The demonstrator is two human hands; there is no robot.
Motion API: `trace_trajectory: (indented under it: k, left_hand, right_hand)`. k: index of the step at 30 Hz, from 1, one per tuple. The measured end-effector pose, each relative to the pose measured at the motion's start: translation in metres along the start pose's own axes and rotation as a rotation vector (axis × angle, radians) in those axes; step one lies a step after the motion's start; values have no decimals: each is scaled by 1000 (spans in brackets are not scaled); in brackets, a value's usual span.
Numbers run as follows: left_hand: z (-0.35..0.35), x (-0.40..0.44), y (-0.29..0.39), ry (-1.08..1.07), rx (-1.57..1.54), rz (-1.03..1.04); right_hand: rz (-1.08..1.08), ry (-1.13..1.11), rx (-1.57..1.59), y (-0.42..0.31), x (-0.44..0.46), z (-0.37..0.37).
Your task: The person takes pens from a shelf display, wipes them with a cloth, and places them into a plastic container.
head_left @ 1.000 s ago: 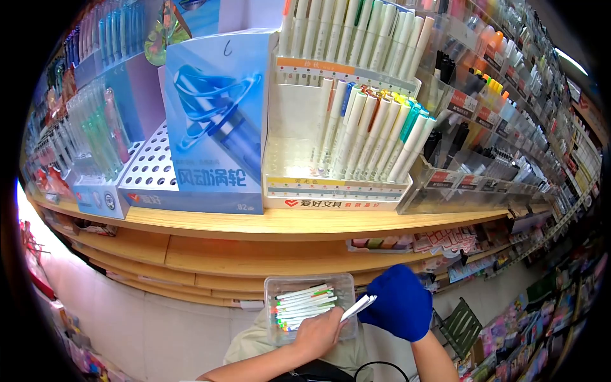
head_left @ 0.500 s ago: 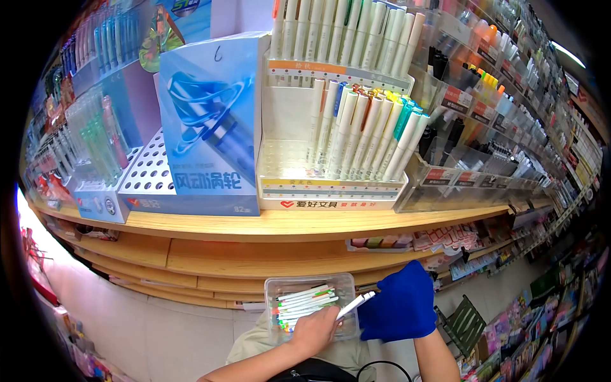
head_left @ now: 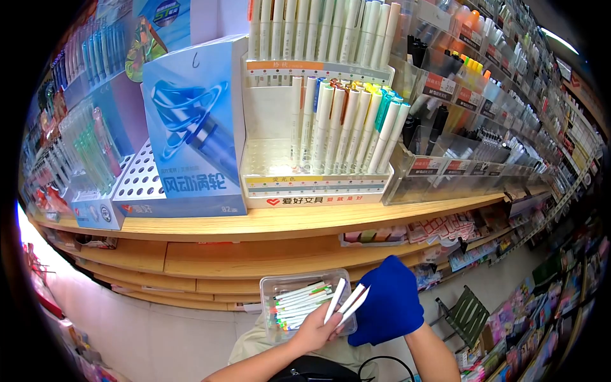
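My left hand [head_left: 313,330] is closed round several white pens [head_left: 347,300], which fan upward over the right side of a clear plastic box [head_left: 266,294]. More white pens [head_left: 299,305] with green and orange parts lie in the box, which rests at my lap. A blue cloth [head_left: 388,304] covers my right hand, just right of the held pens; its fingers are hidden. On the shelf above, a display rack [head_left: 318,201] holds upright white markers [head_left: 337,130] with coloured ends.
A wooden shelf [head_left: 286,221] runs across in front. On it stand a blue cardboard display [head_left: 194,127] at left and clear pen trays [head_left: 445,184] at right. A green folding stool [head_left: 466,316] is on the floor at right.
The pens in my left hand have tilted more upright and spread apart. The blue cloth with my right hand has shifted slightly left. The shelf display appears further left in view.
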State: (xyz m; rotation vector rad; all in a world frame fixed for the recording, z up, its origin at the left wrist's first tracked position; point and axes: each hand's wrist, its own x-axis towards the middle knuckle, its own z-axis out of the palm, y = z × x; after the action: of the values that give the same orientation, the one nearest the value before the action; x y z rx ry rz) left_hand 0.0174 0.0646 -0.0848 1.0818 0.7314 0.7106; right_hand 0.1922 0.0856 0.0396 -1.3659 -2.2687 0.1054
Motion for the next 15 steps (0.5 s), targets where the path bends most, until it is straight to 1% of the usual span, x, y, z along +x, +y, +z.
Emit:
trace_trajectory:
  k: [1,2,4,6,9,12,13,15]
  left_hand:
    - [1,-1,4,-13,-101,19]
    - [1,-1,7,-13,-110,23]
    - [0,-2,10,-14,-129,32]
    - [2,-1,13,-12,-115,34]
    - [6,0,12,-3,-113,52]
    - [12,3,13,16,-62,86]
    - [13,3,14,28,-37,100]
    - [17,4,14,99,-27,124]
  right_hand:
    - [34,-19,-46,-1,2,-4]
    - [37,-71,-108,2,1,-8]
    - [54,-62,-165,7,-1,-7]
    - [80,57,-155,16,-12,13]
    - [198,-17,156,23,-22,32]
    - [-41,9,125,18,-31,49]
    - [-82,-29,100,19,-31,52]
    - [-139,-34,161,9,-27,43]
